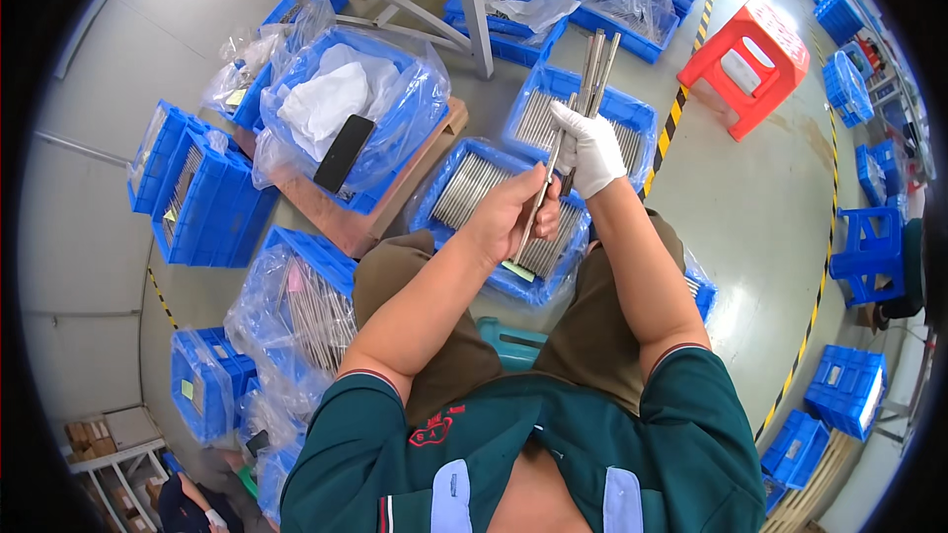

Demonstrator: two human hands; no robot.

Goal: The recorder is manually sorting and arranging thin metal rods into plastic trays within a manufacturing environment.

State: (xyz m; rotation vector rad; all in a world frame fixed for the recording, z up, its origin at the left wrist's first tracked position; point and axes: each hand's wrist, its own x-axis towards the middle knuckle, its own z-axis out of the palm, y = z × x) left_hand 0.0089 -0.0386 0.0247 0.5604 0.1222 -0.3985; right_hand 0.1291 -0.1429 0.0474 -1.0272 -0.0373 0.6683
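The gloved right hand (592,152) clamps a metal-rod bundle (595,64) above the far blue crate (563,80); the bare left hand (513,213) grips one rod (552,158) (maybe more, fingers hide it). Many other rods (468,193) lie in the near blue crate (515,285), so work seems unfinished; the done share is unclear.

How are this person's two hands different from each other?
The left hand is bare, but the right hand wears a white glove. The left hand is lower in the picture, while the right hand is higher up. The left hand grips at least one slanting rod; the right hand holds a bunch of rods. Both hands are closed around shiny metal rods.
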